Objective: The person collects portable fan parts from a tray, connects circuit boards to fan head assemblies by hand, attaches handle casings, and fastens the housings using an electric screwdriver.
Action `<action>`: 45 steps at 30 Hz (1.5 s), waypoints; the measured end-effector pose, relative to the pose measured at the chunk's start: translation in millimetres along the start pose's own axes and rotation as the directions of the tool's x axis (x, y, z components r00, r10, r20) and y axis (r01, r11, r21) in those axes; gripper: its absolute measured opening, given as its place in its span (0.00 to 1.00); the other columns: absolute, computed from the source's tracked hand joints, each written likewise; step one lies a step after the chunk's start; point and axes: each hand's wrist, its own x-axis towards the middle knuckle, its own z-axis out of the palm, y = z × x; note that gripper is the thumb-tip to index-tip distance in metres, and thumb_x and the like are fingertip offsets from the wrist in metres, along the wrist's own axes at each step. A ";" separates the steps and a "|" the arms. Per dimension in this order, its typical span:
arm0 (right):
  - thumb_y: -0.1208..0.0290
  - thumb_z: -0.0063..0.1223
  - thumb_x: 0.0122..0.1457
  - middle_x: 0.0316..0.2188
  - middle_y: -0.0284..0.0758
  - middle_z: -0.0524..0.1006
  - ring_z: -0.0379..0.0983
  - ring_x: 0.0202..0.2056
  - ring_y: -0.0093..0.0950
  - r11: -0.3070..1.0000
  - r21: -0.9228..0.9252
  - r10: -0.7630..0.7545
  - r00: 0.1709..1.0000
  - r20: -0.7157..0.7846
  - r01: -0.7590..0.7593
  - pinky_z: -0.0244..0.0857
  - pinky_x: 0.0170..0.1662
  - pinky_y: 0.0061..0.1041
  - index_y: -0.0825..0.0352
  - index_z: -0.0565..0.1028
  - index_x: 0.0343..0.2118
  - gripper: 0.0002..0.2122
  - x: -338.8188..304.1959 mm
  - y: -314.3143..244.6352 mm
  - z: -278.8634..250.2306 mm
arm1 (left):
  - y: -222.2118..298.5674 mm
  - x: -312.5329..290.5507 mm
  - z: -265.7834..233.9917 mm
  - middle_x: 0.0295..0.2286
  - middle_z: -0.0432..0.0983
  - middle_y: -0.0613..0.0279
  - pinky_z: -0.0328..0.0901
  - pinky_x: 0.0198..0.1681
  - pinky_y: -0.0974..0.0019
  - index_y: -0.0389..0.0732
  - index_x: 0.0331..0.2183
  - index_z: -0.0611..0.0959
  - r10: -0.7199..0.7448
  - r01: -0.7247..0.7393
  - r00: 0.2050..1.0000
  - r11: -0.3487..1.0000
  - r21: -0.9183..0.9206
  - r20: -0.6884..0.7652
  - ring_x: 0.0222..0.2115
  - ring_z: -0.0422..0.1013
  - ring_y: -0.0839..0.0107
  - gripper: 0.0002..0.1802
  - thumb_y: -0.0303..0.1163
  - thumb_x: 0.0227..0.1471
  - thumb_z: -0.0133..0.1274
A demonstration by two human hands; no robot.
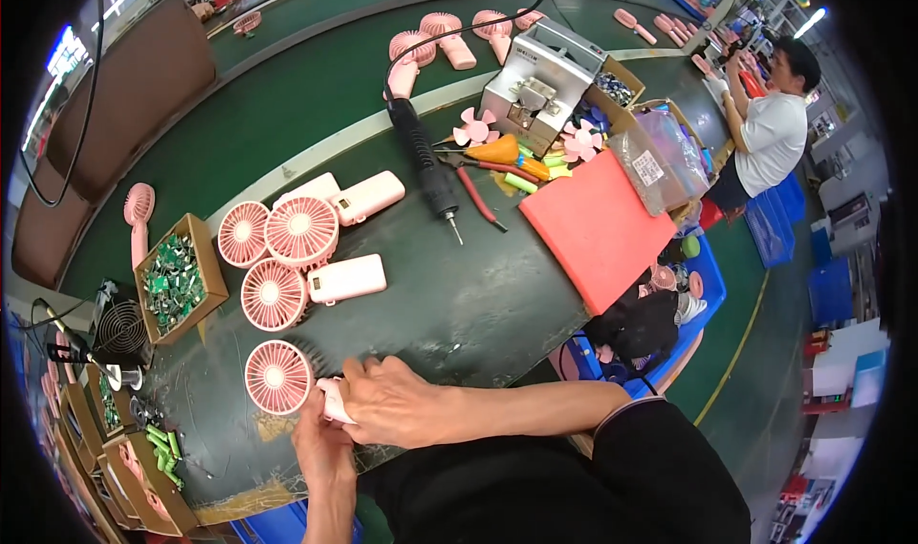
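A pink handheld fan (278, 377) lies at the near edge of the bench, its round grille pointing left. My left hand (322, 441) grips its handle from below, the fingertips closed near the neck. Over the other side of the handle my right hand (394, 402) is closed, its fingers curled round it. Most of the handle is hidden under both hands. Just beyond lie several more pink fans (302, 230), grilles to the left, some overlapping. One fan with a pale panel on its handle (347, 278) is closest to my right hand.
An electric screwdriver (426, 162) hangs mid-bench beside red-handled pliers (478, 195). A red pad (601, 228) lies right, a box of green circuit boards (177, 281) left. Green battery cells (164, 453) sit near left. A co-worker (770, 114) stands far right.
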 end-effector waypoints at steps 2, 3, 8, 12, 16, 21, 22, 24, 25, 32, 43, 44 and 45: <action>0.64 0.57 0.47 0.30 0.51 0.70 0.73 0.26 0.41 1.000 -0.015 -0.008 1.000 0.000 0.008 0.66 0.27 0.35 0.78 0.73 0.36 0.20 0.7 -1.6 1.4 | 1.8 -3.1 -0.2 0.36 0.76 0.59 0.67 0.40 0.67 0.33 0.41 0.77 0.018 -0.018 1.000 1.000 0.000 -0.014 0.36 0.72 0.71 0.15 0.33 0.55 0.54; 0.64 0.57 0.47 0.29 0.50 0.70 0.72 0.27 0.40 0.999 -0.035 -0.014 1.000 -0.017 0.014 0.66 0.27 0.35 0.78 0.73 0.35 0.20 0.1 -2.6 0.3 | 1.9 -3.9 -1.7 0.35 0.76 0.59 0.67 0.39 0.67 0.33 0.41 0.77 0.049 -0.049 0.999 0.999 0.011 -0.006 0.35 0.73 0.71 0.14 0.32 0.55 0.54; 0.61 0.56 0.49 0.27 0.40 0.67 0.70 0.28 0.36 0.993 -0.089 -0.097 0.981 -0.167 0.082 0.66 0.25 0.33 0.68 0.73 0.35 0.16 0.8 -6.9 -9.0 | 5.2 -9.2 5.5 0.31 0.77 0.62 0.66 0.32 0.72 0.31 0.34 0.81 0.232 -0.226 0.971 0.970 0.094 -0.052 0.29 0.72 0.77 0.08 0.27 0.54 0.53; 0.65 0.65 0.41 0.27 0.36 0.65 0.69 0.27 0.33 0.993 -0.088 -0.104 0.959 -0.263 0.084 0.65 0.25 0.32 0.69 0.73 0.33 0.18 -0.9 0.4 -16.0 | -0.5 -4.8 10.3 0.35 0.78 0.59 0.70 0.39 0.67 0.31 0.38 0.80 0.213 -0.209 0.973 0.976 -0.057 0.088 0.34 0.74 0.73 0.12 0.30 0.56 0.53; 0.68 0.65 0.40 0.28 0.36 0.66 0.70 0.29 0.33 0.984 -0.139 -0.140 0.961 -0.238 0.109 0.65 0.23 0.31 0.72 0.73 0.36 0.20 -0.4 3.8 -14.3 | 4.3 -6.7 10.5 0.36 0.77 0.57 0.70 0.45 0.60 0.30 0.40 0.79 0.161 -0.147 0.983 0.979 -0.140 0.093 0.37 0.74 0.70 0.14 0.31 0.58 0.51; 0.68 0.64 0.42 0.29 0.37 0.67 0.71 0.29 0.33 0.978 -0.160 -0.157 0.974 -0.164 0.131 0.66 0.24 0.31 0.72 0.71 0.41 0.23 4.6 -2.1 -18.0 | 2.8 -5.0 1.6 0.39 0.76 0.57 0.68 0.44 0.61 0.34 0.43 0.76 0.014 -0.001 0.997 0.986 -0.166 0.075 0.39 0.73 0.67 0.16 0.36 0.59 0.50; 0.67 0.63 0.43 0.29 0.37 0.67 0.71 0.29 0.33 0.978 -0.165 -0.150 0.982 -0.114 0.131 0.67 0.24 0.31 0.72 0.71 0.42 0.23 5.0 -2.9 -19.3 | 3.3 -5.0 1.4 0.39 0.76 0.57 0.68 0.44 0.61 0.34 0.43 0.76 0.013 -0.001 0.998 0.985 -0.174 0.068 0.39 0.73 0.67 0.16 0.36 0.59 0.50; 0.67 0.63 0.44 0.29 0.37 0.68 0.72 0.30 0.33 0.977 -0.168 -0.145 0.988 -0.052 0.135 0.67 0.24 0.31 0.72 0.70 0.43 0.23 6.9 -4.9 -22.3 | 5.6 -4.9 1.5 0.39 0.76 0.58 0.70 0.44 0.61 0.33 0.44 0.76 -0.021 0.031 0.998 0.986 -0.162 0.064 0.40 0.74 0.68 0.17 0.36 0.59 0.50; 0.66 0.62 0.46 0.29 0.37 0.68 0.72 0.30 0.33 0.977 -0.172 -0.131 0.991 -0.028 0.124 0.68 0.24 0.31 0.73 0.70 0.43 0.23 8.2 -5.8 -24.6 | 7.9 -3.2 1.5 0.39 0.76 0.58 0.70 0.44 0.61 0.32 0.45 0.76 -0.048 0.058 0.996 0.988 -0.145 0.069 0.40 0.74 0.68 0.17 0.35 0.59 0.50; 0.65 0.61 0.48 0.29 0.38 0.69 0.74 0.30 0.35 0.983 -0.162 -0.083 0.996 0.018 0.085 0.68 0.26 0.34 0.74 0.70 0.43 0.22 9.8 -2.6 -21.1 | 13.1 -1.9 2.3 0.39 0.76 0.56 0.70 0.45 0.60 0.31 0.45 0.77 -0.086 0.093 0.994 0.988 -0.124 0.060 0.40 0.74 0.68 0.18 0.34 0.57 0.51; 0.65 0.62 0.47 0.30 0.38 0.68 0.73 0.31 0.36 0.988 -0.148 -0.048 0.999 0.013 0.050 0.68 0.27 0.35 0.74 0.70 0.42 0.23 5.3 -3.0 -16.7 | 12.7 -2.9 3.0 0.38 0.77 0.56 0.70 0.46 0.60 0.31 0.43 0.78 -0.084 0.090 0.995 0.989 -0.120 0.049 0.39 0.74 0.68 0.18 0.34 0.55 0.54; 0.66 0.63 0.47 0.30 0.38 0.68 0.73 0.31 0.36 0.988 -0.147 -0.053 0.999 0.003 0.053 0.68 0.27 0.35 0.74 0.70 0.42 0.23 5.2 -3.2 -16.4 | 13.3 -3.5 3.4 0.38 0.77 0.56 0.70 0.46 0.60 0.31 0.43 0.78 -0.081 0.087 0.995 0.989 -0.121 0.049 0.39 0.74 0.68 0.17 0.34 0.55 0.54; 0.66 0.63 0.47 0.30 0.38 0.68 0.73 0.31 0.36 0.988 -0.145 -0.054 0.999 0.004 0.054 0.68 0.27 0.35 0.74 0.70 0.42 0.23 5.2 -3.1 -15.8 | 13.9 -3.7 4.3 0.38 0.77 0.56 0.70 0.46 0.60 0.31 0.43 0.78 -0.081 0.086 0.996 0.989 -0.120 0.047 0.39 0.74 0.68 0.17 0.34 0.55 0.54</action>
